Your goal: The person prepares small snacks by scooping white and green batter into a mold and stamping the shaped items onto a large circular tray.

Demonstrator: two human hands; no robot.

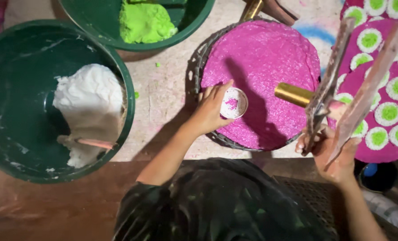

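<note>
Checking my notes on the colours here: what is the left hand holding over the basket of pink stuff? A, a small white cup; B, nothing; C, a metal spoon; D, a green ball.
A: the left hand grips a small white cup flecked with pink, over the pink-filled basket.

left hand (pixel 212 109) curled, right hand (pixel 330 154) gripping

Pale speckled surface (pixel 163 96) between and beyond hands, stained pink and blue. Reddish-brown floor (pixel 51 209) nearer than left hand. Light warm, dim; hard shadows fall toward viewer.
</note>
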